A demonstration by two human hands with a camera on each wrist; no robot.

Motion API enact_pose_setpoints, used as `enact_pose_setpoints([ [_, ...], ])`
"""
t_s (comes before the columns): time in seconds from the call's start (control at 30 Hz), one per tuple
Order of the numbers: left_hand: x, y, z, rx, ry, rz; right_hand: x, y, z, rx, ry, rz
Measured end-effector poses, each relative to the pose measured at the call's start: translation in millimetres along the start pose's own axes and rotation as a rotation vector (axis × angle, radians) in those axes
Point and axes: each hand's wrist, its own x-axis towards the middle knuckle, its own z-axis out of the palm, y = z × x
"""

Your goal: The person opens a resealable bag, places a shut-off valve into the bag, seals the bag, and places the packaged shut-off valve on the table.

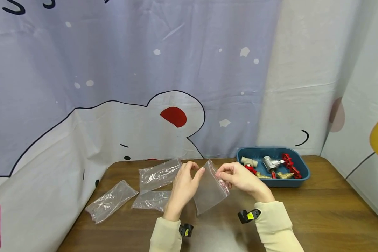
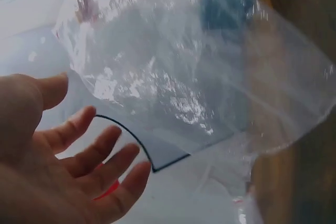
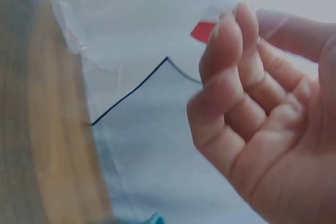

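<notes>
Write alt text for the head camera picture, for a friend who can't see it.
A person's right hand pinches a clear zip bag over a wooden table, with the left hand close by, holding nothing. Three more clear bags lie to the left; at the right sits a blue tray of valves and fittings, and cartoon-printed cloth hangs behind.

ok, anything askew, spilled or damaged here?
Nothing stands out. Fittings sit inside the blue tray; the loose bags lie at mixed angles on the table, leftmost near its edge. The raised bag shows no visible tear.
</notes>
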Motion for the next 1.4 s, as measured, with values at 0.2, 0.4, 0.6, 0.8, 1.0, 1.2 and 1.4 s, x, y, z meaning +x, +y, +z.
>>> enact_pose_setpoints([
  [0.2,6.4,22.0,0.4,0.021,-0.041,-0.02,-2.5,-15.1,8.1,-0.116,0.147,0.02],
  [0.4,11.7,32.7,10.6,0.017,-0.105,-0.058,-1.6,-12.0,16.6,-0.195,0.249,0.049],
  [0.6,4.9,31.1,11.6,0.035,-0.081,-0.088,-0.4,-6.1,24.5,-0.29,0.326,0.064],
  [0.8,-4.0,29.4,3.1,0.073,-0.048,-0.093,0.2,-6.3,27.8,-0.305,0.337,0.078],
  [1.0,-7.5,28.0,-11.2,0.073,-0.069,-0.1,-1.0,-7.5,27.7,-0.356,0.358,0.08],
  [1.2,-11.4,28.6,-22.3,0.074,-0.092,-0.116,-4.2,-5.7,24.7,-0.352,0.367,0.106],
  [1.4,-12.5,31.8,-25.1,0.098,-0.103,-0.094,-6.4,-2.5,22.6,-0.356,0.37,0.121],
])
